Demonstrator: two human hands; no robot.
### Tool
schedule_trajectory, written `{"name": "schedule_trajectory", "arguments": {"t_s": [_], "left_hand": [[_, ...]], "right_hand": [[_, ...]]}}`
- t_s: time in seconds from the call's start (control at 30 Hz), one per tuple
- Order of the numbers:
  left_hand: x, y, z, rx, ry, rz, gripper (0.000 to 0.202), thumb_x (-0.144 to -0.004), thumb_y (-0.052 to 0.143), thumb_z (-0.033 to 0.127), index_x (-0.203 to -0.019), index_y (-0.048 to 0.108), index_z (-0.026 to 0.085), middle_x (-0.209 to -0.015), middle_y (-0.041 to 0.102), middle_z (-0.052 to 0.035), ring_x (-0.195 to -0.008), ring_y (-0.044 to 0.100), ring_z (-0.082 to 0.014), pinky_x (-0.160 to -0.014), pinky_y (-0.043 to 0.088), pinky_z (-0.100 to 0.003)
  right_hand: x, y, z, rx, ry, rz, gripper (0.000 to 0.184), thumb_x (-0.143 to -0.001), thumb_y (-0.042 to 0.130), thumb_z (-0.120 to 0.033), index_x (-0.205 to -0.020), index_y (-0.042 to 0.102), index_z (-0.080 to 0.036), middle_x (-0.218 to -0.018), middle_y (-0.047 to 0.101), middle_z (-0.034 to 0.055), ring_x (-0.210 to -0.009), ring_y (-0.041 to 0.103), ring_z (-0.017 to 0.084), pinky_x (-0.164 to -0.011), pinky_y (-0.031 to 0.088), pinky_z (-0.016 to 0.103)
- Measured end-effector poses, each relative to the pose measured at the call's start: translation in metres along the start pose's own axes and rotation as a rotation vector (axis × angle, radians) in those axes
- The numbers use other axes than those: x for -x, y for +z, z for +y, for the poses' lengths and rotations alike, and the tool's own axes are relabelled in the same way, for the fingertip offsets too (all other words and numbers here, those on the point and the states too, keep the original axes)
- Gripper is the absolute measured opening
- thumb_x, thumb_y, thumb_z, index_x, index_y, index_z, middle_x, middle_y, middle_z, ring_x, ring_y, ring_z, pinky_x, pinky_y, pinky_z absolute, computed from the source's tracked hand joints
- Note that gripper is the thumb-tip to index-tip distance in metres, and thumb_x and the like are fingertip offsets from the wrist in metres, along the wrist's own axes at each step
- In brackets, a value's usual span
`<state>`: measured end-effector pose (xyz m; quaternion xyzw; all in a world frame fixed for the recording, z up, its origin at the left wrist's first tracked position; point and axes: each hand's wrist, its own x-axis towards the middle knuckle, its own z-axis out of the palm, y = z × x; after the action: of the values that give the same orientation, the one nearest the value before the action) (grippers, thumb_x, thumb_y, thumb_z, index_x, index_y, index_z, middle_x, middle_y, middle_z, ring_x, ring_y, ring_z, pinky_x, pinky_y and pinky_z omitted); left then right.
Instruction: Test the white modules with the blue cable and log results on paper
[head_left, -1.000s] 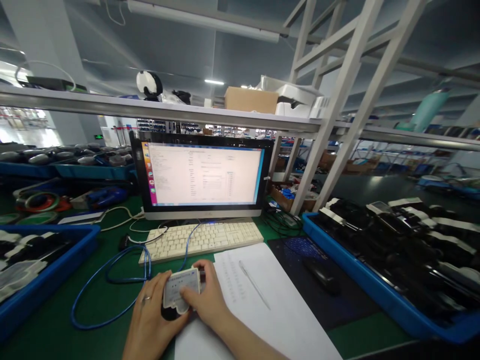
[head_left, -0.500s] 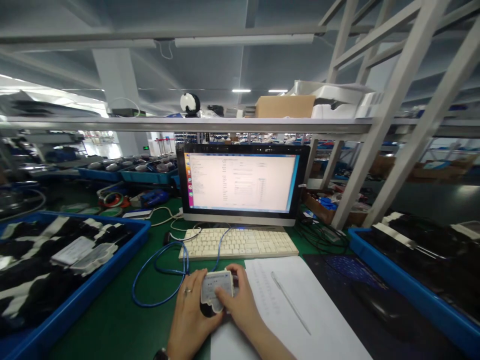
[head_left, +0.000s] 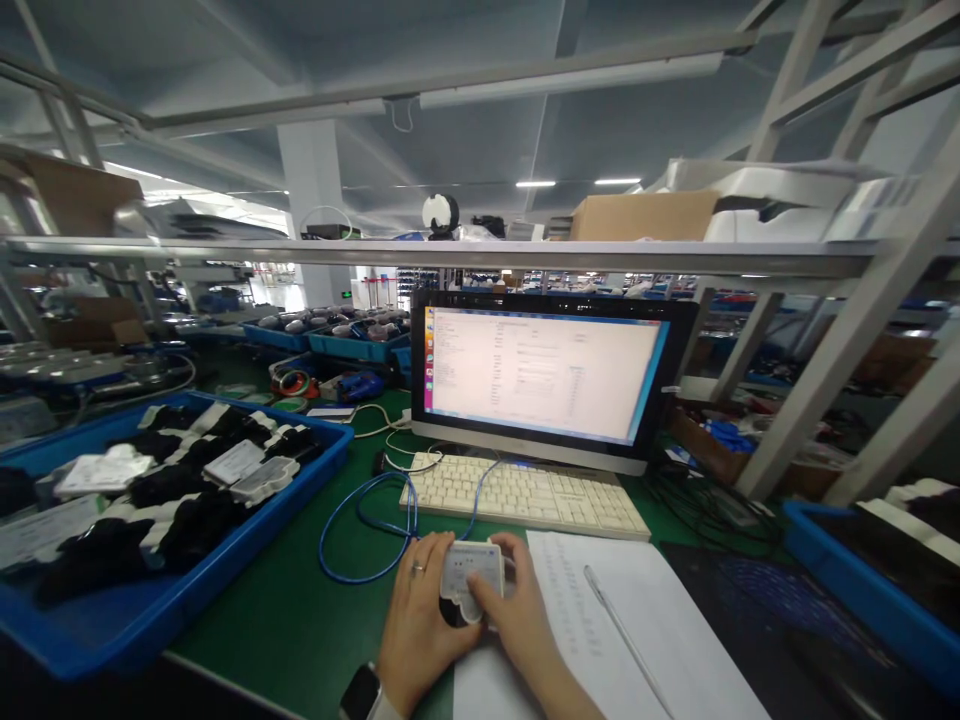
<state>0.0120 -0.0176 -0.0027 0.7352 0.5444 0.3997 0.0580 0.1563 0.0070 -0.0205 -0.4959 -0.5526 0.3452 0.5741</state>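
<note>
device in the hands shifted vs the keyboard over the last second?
No. The small white device sits in both hands just in front of the keyboard, at the paper sheet's left edge, as before; only the camera panned left.

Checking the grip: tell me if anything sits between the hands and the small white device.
Nothing visible does. The left hand and right hand both rest directly on the small white device, fingers touching its case.

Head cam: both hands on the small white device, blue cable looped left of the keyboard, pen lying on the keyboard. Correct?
Not quite. In the head view the pen lies on the white paper sheet, not on the keyboard. Both the left hand and right hand do hold the white device, and the blue cable loops left of the keyboard.
</note>
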Motion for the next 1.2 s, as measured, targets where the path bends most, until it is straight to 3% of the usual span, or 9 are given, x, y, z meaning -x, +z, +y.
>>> {"name": "schedule_trajectory", "arguments": {"t_s": [0.43,1.2], "left_hand": [[0.0001,-0.0002,-0.0016,-0.028,0.022,0.016,0.065,-0.062,0.062,0.023,-0.124,0.046,0.014,-0.122,0.056,-0.0148,-0.118,0.048,-0.0334,-0.1,0.04,-0.053],[-0.0006,-0.0009,0.0001,0.004,0.03,0.015,0.068,-0.06,0.064,0.024,-0.125,0.045,0.016,-0.121,0.055,-0.0132,-0.118,0.047,-0.0318,-0.102,0.037,-0.053]], "right_hand": [[0.0002,-0.0004,0.0015,0.018,-0.052,0.029,0.039,-0.064,0.068,-0.026,-0.1,0.055,-0.022,-0.098,0.06,0.0044,-0.089,0.06,0.023,-0.079,0.052,0.036],[0.0014,-0.0001,0.0028,0.006,-0.005,-0.014,0.04,-0.065,0.066,-0.028,-0.102,0.051,-0.022,-0.1,0.059,0.0043,-0.09,0.06,0.023,-0.078,0.051,0.036]]}}
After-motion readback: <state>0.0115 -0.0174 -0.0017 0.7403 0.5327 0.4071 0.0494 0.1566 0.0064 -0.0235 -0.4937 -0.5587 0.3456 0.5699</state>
